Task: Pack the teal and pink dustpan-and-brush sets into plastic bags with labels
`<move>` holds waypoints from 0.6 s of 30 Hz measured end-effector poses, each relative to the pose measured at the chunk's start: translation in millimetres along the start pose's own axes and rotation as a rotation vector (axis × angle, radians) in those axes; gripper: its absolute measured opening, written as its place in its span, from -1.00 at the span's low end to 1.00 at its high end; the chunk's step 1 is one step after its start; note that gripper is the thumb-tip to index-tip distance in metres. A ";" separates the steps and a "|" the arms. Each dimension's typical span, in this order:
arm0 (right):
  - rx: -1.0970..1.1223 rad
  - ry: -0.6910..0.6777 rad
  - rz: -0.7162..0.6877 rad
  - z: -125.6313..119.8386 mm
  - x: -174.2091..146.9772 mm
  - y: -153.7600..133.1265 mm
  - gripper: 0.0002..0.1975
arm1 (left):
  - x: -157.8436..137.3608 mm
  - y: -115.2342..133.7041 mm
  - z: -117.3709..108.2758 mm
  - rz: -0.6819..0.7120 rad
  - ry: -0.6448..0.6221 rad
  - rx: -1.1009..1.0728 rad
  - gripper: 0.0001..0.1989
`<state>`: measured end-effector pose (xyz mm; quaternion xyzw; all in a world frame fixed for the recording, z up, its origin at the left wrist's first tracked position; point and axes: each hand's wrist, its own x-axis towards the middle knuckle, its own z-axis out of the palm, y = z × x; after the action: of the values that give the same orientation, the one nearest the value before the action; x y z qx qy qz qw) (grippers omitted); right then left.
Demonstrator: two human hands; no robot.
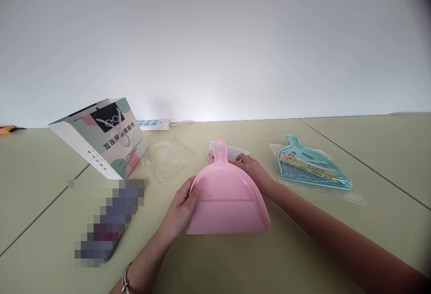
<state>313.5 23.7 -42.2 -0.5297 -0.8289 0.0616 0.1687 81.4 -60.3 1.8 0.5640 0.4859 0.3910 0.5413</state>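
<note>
- Desk (303, 249) first, as the largest thing I see: pale green, with seams running across it, it carries everything here.
- Pink dustpan (226, 195) lies flat near the middle of the desk, out of any wrapper, its looped handle pointing away from me and its wide lip towards me.
- Printed paper bag (101, 137) leans tilted to the left, well apart from the dustpan; a blurred-out dark item lies in front of it.
- Teal dustpan set (311, 168) sits to the right, sealed in its clear wrapper with a brush and label inside, so I judge that one untouched.
- Empty clear wrapper (170, 159) lies between the bag and the pink dustpan; I judge the unwrapping of the pink set as done.
- My left hand (183, 206) holds the dustpan's left edge, thumb curled over the rim, fingers beneath where I cannot see them.
- My right hand (251, 168) rests half open at the pan's upper right shoulder, fingertips touching the pink brush (230, 151).
- That brush lies just behind the pan's handle, white bristles showing, partly hidden; whether it is gripped I cannot tell.
- White power strip (153, 124) lies at the wall.
</note>
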 end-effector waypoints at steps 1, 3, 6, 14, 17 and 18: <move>-0.070 -0.025 -0.026 1.1 5.1 -0.1 -0.75 | -0.1 -0.1 -0.4 0.005 0.006 -0.004 -0.55; -0.164 -0.034 -0.085 3.1 13.0 -0.3 -0.77 | -0.1 -0.5 -1.4 0.013 0.025 -0.004 -0.55; -0.243 0.077 -0.133 3.8 20.8 3.6 -0.80 | -0.9 -0.7 -2.6 0.026 0.044 -0.009 -0.54; 0.064 0.603 0.326 -46.9 28.8 39.5 -0.75 | -3.8 -1.3 -3.9 0.038 0.055 -0.063 -0.57; 0.258 0.774 0.511 -80.4 15.4 47.3 -0.77 | -3.5 -0.3 -3.2 0.036 0.055 -0.060 -0.57; 0.319 0.799 0.525 -90.2 8.8 47.5 -0.75 | -3.4 0.3 -2.9 0.037 0.052 -0.053 -0.56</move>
<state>382.0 45.2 30.7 -0.6702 -0.5186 0.0202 0.5305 77.9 -63.0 2.6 0.5478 0.4788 0.4283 0.5359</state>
